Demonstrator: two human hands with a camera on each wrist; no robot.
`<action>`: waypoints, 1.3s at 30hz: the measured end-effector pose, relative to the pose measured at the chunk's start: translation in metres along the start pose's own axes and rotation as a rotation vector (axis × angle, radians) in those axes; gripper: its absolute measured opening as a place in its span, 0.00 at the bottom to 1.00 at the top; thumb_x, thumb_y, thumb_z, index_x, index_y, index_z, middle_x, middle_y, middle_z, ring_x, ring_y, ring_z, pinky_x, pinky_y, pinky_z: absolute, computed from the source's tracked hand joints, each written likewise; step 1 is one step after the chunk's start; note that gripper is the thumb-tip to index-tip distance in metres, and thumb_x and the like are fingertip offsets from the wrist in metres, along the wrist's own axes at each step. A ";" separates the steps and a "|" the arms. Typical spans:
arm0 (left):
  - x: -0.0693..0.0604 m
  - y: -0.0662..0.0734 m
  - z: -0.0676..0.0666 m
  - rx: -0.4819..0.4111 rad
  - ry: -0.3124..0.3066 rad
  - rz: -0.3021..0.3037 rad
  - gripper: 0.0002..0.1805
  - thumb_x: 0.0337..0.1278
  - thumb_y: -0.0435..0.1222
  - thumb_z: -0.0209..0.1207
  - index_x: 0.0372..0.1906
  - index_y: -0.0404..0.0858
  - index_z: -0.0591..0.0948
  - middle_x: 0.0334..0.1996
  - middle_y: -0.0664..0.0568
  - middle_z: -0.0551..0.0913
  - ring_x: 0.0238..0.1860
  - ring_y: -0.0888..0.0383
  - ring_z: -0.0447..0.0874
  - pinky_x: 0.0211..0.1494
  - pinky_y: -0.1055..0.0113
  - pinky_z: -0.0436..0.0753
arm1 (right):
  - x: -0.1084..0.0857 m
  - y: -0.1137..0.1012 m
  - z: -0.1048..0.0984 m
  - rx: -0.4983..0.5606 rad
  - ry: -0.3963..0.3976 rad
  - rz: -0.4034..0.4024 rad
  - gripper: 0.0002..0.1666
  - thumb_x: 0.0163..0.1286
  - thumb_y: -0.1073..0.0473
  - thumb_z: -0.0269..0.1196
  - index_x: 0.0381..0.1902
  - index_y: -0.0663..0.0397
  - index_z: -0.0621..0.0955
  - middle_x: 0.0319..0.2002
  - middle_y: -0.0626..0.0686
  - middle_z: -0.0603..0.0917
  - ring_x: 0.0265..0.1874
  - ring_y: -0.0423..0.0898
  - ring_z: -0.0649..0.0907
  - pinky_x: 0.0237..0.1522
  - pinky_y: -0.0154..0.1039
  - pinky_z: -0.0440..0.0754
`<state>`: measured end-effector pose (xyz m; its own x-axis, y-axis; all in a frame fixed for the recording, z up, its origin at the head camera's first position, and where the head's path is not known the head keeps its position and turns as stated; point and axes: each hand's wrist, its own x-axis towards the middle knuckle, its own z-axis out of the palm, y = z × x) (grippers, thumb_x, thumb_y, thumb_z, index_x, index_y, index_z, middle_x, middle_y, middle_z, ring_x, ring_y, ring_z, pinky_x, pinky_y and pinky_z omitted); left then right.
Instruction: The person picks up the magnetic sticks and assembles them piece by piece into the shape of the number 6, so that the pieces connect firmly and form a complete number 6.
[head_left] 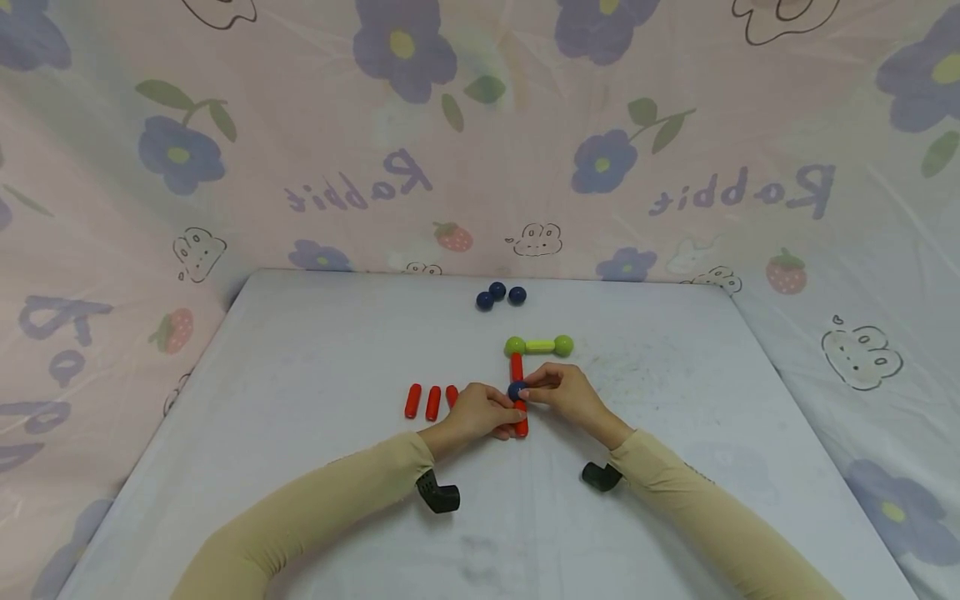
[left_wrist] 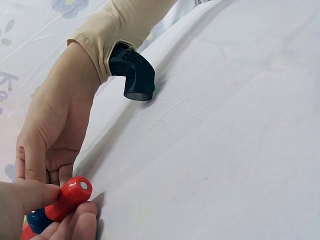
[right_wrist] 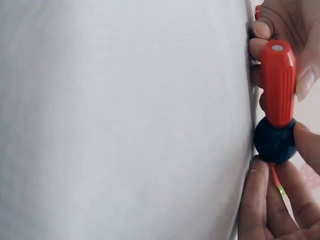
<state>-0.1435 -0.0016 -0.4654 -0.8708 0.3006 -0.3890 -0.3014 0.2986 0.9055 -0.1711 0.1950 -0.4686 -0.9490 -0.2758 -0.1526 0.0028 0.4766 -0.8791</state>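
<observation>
My left hand point(head_left: 478, 410) pinches a red magnetic rod point(right_wrist: 279, 87) between thumb and fingers; its bare end with a silver disc faces me. With thumb and fingertips, my right hand point(head_left: 567, 393) grips the dark blue ball point(right_wrist: 274, 141) at that rod's far end. Beyond the ball, a second red rod point(head_left: 517, 365) runs in line up to a green ball point(head_left: 515, 345). From there a green rod point(head_left: 540, 346) extends right to another green ball point(head_left: 564, 345). In the left wrist view, the held rod point(left_wrist: 70, 198) partly hides the blue ball.
Several loose red rods point(head_left: 412, 401) lie left of my left hand, one partly covered by it. Three dark blue balls point(head_left: 497, 291) sit near the back edge of the white table point(head_left: 315, 350). Black wrist-camera mounts point(head_left: 438, 493) hang below both cuffs.
</observation>
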 end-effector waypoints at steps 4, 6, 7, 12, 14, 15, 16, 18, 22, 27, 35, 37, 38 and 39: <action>0.002 -0.003 0.001 -0.001 0.003 0.001 0.14 0.54 0.36 0.70 0.41 0.31 0.81 0.27 0.46 0.89 0.21 0.63 0.85 0.30 0.71 0.86 | 0.000 0.001 0.000 -0.001 -0.003 0.004 0.16 0.60 0.54 0.73 0.44 0.54 0.85 0.43 0.55 0.90 0.39 0.41 0.87 0.42 0.34 0.82; 0.003 -0.003 0.001 -0.003 0.002 0.000 0.14 0.54 0.36 0.70 0.41 0.31 0.81 0.27 0.46 0.89 0.20 0.63 0.85 0.29 0.71 0.86 | 0.000 0.001 -0.001 -0.006 -0.005 0.005 0.16 0.60 0.55 0.73 0.44 0.54 0.85 0.43 0.55 0.90 0.39 0.40 0.87 0.42 0.33 0.82; 0.003 -0.004 0.001 -0.004 0.002 0.001 0.14 0.54 0.36 0.70 0.41 0.32 0.81 0.27 0.46 0.89 0.20 0.63 0.85 0.29 0.71 0.86 | 0.000 0.001 -0.001 -0.014 -0.009 0.001 0.16 0.60 0.55 0.72 0.44 0.55 0.85 0.43 0.55 0.90 0.39 0.40 0.87 0.42 0.32 0.82; 0.001 -0.002 0.000 -0.004 -0.004 0.017 0.13 0.55 0.36 0.70 0.40 0.31 0.81 0.28 0.44 0.89 0.21 0.63 0.85 0.30 0.71 0.86 | 0.004 -0.005 -0.007 -0.053 -0.056 -0.002 0.16 0.61 0.55 0.72 0.43 0.57 0.85 0.40 0.55 0.90 0.36 0.38 0.86 0.40 0.33 0.82; 0.001 -0.002 0.000 -0.001 -0.006 0.027 0.14 0.55 0.36 0.70 0.40 0.30 0.81 0.29 0.43 0.90 0.22 0.62 0.86 0.31 0.70 0.87 | 0.007 -0.008 -0.012 -0.080 -0.080 0.002 0.15 0.61 0.54 0.72 0.41 0.56 0.85 0.37 0.54 0.90 0.34 0.39 0.85 0.39 0.33 0.82; 0.001 -0.002 -0.001 0.003 -0.008 0.034 0.14 0.55 0.36 0.69 0.41 0.30 0.81 0.30 0.42 0.90 0.22 0.62 0.86 0.31 0.70 0.87 | 0.009 -0.010 -0.015 -0.099 -0.090 0.008 0.14 0.60 0.53 0.72 0.40 0.56 0.86 0.35 0.53 0.90 0.33 0.39 0.85 0.38 0.34 0.83; 0.001 -0.001 -0.001 0.004 -0.011 0.039 0.14 0.55 0.36 0.69 0.41 0.30 0.81 0.30 0.42 0.90 0.23 0.61 0.87 0.31 0.70 0.87 | 0.011 -0.012 -0.018 -0.121 -0.098 0.014 0.14 0.60 0.53 0.72 0.39 0.55 0.86 0.34 0.52 0.90 0.32 0.40 0.84 0.37 0.34 0.82; 0.001 -0.001 -0.001 0.004 -0.017 0.041 0.15 0.55 0.36 0.69 0.42 0.30 0.81 0.30 0.41 0.90 0.24 0.60 0.88 0.32 0.69 0.87 | 0.016 -0.016 -0.024 -0.171 -0.100 0.005 0.13 0.61 0.52 0.72 0.37 0.54 0.86 0.33 0.50 0.88 0.32 0.40 0.83 0.36 0.34 0.81; 0.001 -0.002 -0.001 0.014 -0.021 0.035 0.16 0.55 0.37 0.70 0.42 0.30 0.81 0.30 0.42 0.90 0.25 0.60 0.89 0.31 0.70 0.87 | 0.030 -0.027 -0.036 -0.205 -0.071 -0.017 0.12 0.62 0.52 0.71 0.38 0.53 0.87 0.36 0.51 0.89 0.35 0.43 0.82 0.39 0.34 0.79; 0.000 -0.002 -0.001 0.002 -0.017 0.024 0.15 0.55 0.37 0.70 0.42 0.31 0.81 0.29 0.44 0.90 0.24 0.61 0.87 0.31 0.70 0.86 | 0.056 -0.039 -0.051 -0.183 0.017 -0.041 0.19 0.64 0.51 0.69 0.49 0.55 0.85 0.46 0.54 0.89 0.46 0.47 0.85 0.50 0.40 0.82; 0.000 -0.002 -0.001 -0.006 -0.020 0.018 0.15 0.55 0.37 0.70 0.43 0.31 0.81 0.30 0.45 0.90 0.24 0.61 0.87 0.32 0.70 0.87 | 0.104 -0.044 -0.063 -0.139 0.157 -0.025 0.26 0.65 0.49 0.69 0.59 0.52 0.81 0.56 0.56 0.85 0.57 0.53 0.83 0.63 0.52 0.78; 0.000 -0.002 -0.001 -0.001 -0.019 0.019 0.16 0.55 0.37 0.70 0.43 0.31 0.81 0.30 0.45 0.90 0.24 0.61 0.87 0.31 0.70 0.87 | 0.114 -0.043 -0.063 -0.140 0.187 -0.007 0.27 0.65 0.49 0.69 0.60 0.50 0.81 0.57 0.56 0.85 0.58 0.54 0.82 0.63 0.53 0.77; 0.000 -0.002 -0.001 0.002 -0.017 0.019 0.16 0.55 0.37 0.70 0.43 0.31 0.81 0.29 0.45 0.90 0.24 0.62 0.87 0.31 0.70 0.87 | 0.119 -0.043 -0.064 -0.134 0.201 0.006 0.27 0.65 0.49 0.69 0.60 0.50 0.81 0.57 0.56 0.85 0.58 0.54 0.82 0.64 0.53 0.76; 0.000 -0.002 -0.001 0.006 -0.018 0.020 0.16 0.55 0.37 0.70 0.43 0.31 0.81 0.29 0.45 0.90 0.24 0.62 0.87 0.31 0.71 0.86 | 0.124 -0.043 -0.064 -0.125 0.212 0.019 0.27 0.65 0.50 0.69 0.60 0.50 0.81 0.57 0.57 0.84 0.58 0.54 0.81 0.64 0.53 0.76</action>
<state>-0.1434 -0.0027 -0.4670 -0.8697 0.3226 -0.3737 -0.2815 0.2978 0.9122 -0.3093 0.1941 -0.4207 -0.9942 -0.0904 -0.0590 -0.0049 0.5837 -0.8119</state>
